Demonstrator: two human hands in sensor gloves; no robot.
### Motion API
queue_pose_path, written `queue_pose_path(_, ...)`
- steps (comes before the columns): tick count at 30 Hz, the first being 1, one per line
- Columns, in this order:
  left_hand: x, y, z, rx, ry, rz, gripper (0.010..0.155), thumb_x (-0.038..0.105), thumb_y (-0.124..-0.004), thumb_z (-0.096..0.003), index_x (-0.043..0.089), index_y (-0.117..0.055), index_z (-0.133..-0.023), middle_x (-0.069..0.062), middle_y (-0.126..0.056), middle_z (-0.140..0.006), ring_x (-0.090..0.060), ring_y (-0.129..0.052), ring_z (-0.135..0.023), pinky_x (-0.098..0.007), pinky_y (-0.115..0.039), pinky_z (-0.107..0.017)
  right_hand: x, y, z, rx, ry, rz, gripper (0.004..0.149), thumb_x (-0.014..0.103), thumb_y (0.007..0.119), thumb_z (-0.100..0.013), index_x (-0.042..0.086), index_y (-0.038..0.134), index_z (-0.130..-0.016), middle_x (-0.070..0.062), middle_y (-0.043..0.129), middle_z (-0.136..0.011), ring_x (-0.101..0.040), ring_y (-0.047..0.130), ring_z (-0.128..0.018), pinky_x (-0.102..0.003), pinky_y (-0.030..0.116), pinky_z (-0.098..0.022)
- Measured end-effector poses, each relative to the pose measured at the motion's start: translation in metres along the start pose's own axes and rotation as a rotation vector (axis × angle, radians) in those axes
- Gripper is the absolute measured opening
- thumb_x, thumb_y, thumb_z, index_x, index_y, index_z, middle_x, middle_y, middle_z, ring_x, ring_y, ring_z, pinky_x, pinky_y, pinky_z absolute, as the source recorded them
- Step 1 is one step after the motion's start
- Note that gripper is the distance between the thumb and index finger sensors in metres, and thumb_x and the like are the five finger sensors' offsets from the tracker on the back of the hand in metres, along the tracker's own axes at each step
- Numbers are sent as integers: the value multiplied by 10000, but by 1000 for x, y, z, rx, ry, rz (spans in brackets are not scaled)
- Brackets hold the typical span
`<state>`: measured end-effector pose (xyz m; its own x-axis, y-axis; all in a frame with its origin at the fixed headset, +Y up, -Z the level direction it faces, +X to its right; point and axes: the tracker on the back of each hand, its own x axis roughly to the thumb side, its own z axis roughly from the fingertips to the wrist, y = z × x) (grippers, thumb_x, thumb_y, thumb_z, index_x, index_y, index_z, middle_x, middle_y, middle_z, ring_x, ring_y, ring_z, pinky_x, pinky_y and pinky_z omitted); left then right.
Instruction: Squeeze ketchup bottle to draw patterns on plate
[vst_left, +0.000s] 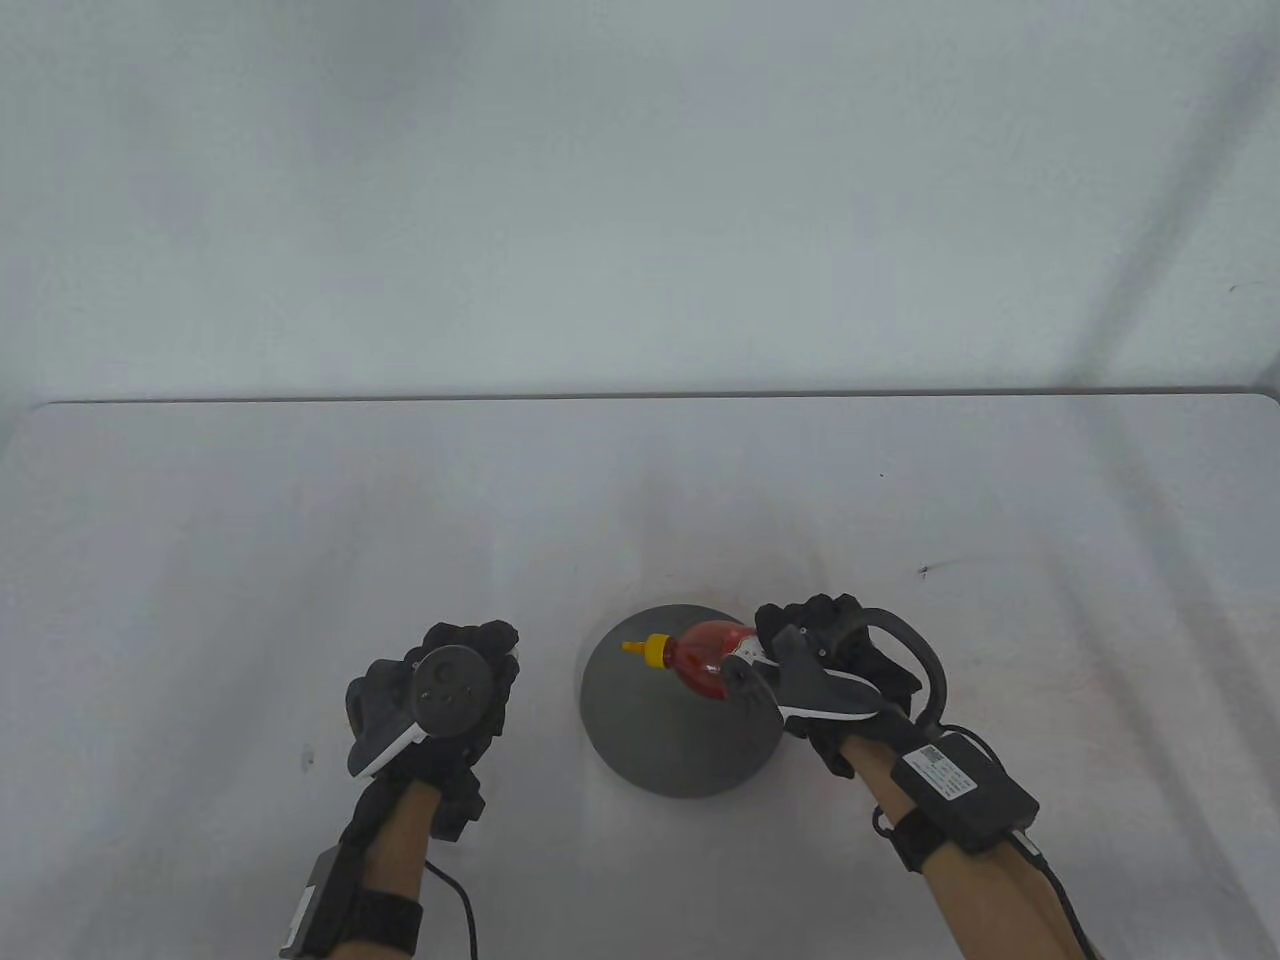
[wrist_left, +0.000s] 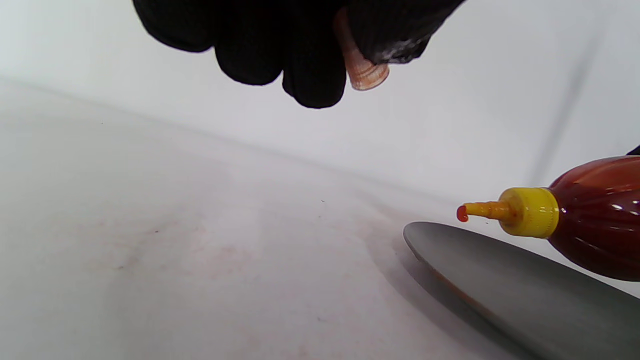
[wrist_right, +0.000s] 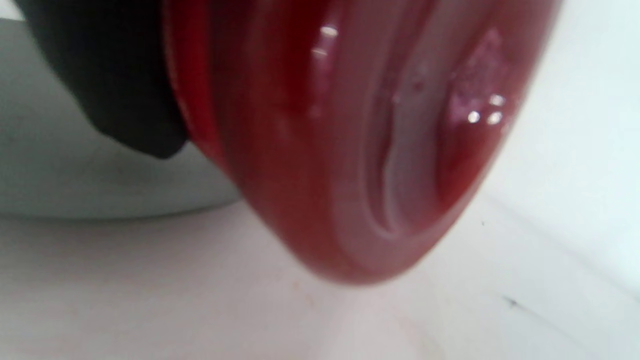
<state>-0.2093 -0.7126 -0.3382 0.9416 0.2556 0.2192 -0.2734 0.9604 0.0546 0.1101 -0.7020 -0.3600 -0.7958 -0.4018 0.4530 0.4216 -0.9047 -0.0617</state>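
The ketchup bottle (vst_left: 705, 655) is red with a yellow nozzle cap (vst_left: 655, 651). My right hand (vst_left: 790, 645) grips its rear end and holds it tilted, nozzle pointing left, over the dark grey plate (vst_left: 690, 750). In the left wrist view a red drop hangs at the nozzle tip (wrist_left: 461, 214) above the plate's rim (wrist_left: 430, 245). The right wrist view is filled by the bottle's base (wrist_right: 360, 140). My left hand (vst_left: 480, 645) stays left of the plate, above the table, and pinches a small translucent orange cap (wrist_left: 362, 72) between its fingertips (wrist_left: 310, 75).
The white table's far edge (vst_left: 640, 400) runs across the middle of the table view, with a pale wall behind. Faint reddish smears (wrist_left: 200, 245) and small dark specks (vst_left: 925, 571) mark the tabletop.
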Motion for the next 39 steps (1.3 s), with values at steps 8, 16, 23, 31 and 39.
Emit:
queue_pose_path(8,-2,1,0,14,8,2,441,322,-707,-567,168,-616,-971,-100,-853,-922,-323,-807,-879,-611,-670,-666,1,3,15,3,-22,-38,897,563,1029,-372,108,609,-1021,-194,843,-946,-396,861,-781,-637,711,-664)
queue_pose_path(16,-4,2,0,9,22,-4,442,321,-707,-567,167,-616,-971,-98,-853,-922,-323,-809,-878,-610,-671,-666,5,2,37,7,-44,-67,889,560,1034,-367,136,613,-1024,-179,841,-959,-388,856,-793,-633,708,-668)
queue_pose_path(23,-4,-1,0,-12,26,-15,442,323,-707,-567,169,-616,-971,-95,-854,-923,-321,-808,-880,-609,-672,-667,7,3,56,-47,-52,-110,883,550,1051,-351,163,625,-1020,-166,848,-958,-382,853,-792,-633,711,-661)
queue_pose_path(31,-7,0,1,4,41,-9,442,324,-708,-566,170,-618,-970,-90,-857,-924,-316,-809,-882,-606,-675,-667,0,13,52,-40,-2,-123,874,547,1055,-349,178,632,-1018,-162,847,-961,-378,847,-793,-632,705,-662)
queue_pose_path(39,-9,1,0,3,53,1,442,324,-708,-566,173,-619,-972,-87,-858,-926,-314,-809,-884,-606,-674,-668,-16,14,30,-17,88,-116,872,540,1059,-348,184,631,-1019,-159,850,-963,-375,845,-800,-622,702,-670)
